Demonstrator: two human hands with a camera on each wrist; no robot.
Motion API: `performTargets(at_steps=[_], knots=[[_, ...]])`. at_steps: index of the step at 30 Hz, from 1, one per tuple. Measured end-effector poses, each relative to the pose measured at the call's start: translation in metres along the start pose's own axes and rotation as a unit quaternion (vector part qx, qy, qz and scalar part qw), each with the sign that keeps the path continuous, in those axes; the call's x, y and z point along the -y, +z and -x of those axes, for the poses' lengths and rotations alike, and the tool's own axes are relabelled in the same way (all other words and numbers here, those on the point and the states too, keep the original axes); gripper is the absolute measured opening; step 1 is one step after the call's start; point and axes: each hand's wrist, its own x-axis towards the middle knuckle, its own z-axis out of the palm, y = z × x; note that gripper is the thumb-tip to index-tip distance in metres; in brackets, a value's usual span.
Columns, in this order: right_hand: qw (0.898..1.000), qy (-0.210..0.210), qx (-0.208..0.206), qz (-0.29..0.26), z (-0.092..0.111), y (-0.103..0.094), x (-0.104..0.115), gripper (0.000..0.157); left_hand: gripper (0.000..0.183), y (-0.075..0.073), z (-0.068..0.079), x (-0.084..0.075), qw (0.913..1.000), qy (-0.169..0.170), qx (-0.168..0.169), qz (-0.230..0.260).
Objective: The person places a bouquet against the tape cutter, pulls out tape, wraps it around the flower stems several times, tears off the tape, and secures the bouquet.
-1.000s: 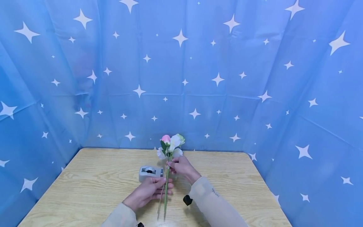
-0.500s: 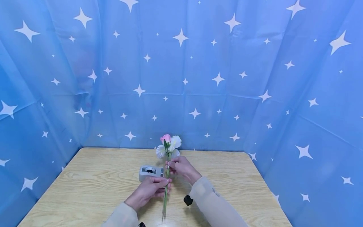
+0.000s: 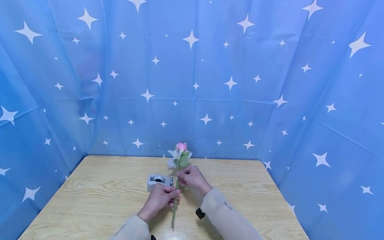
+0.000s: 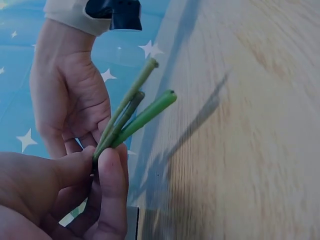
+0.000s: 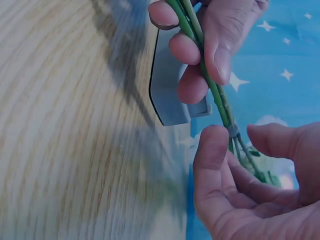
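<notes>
Several green stems (image 3: 174, 215) form a small bunch above the table, topped by a pink flower (image 3: 181, 146), white petals (image 3: 174, 154) and green leaves (image 3: 183, 158). My left hand (image 3: 160, 199) pinches the stems partway down between thumb and fingers. Three cut ends (image 4: 157, 105) stick out past those fingers in the left wrist view. Higher up, my right hand (image 3: 194, 179) is close around the stems. Seen from the right wrist, its thumb (image 5: 275, 141) stands apart from the stems, beside a small greyish band (image 5: 233, 131) wrapped round them.
A grey tape dispenser (image 3: 152, 186) stands on the wooden table (image 3: 114, 186) just behind my left hand. Blue curtains (image 3: 192, 73) with white stars surround the table's back and sides.
The bunch has turned: the pink flower has shifted right and leaves now face me. Stems that were spread apart are gathered together. My left fingers have closed around them.
</notes>
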Motion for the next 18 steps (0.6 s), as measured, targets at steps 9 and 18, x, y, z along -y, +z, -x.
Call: performTargets(at_steps=[9, 18], knots=[[1.000, 0.004, -0.002, 0.014, -0.003, 0.007, -0.002, 0.021, 0.014, 0.002, -0.002, -0.003, 0.9943, 0.018, -0.041, -0.096], [1.000, 0.004, -0.008, 0.028, -0.004, 0.012, -0.002, 0.023, 0.010, 0.005, -0.003, -0.005, 0.9762, 0.049, -0.088, -0.192]])
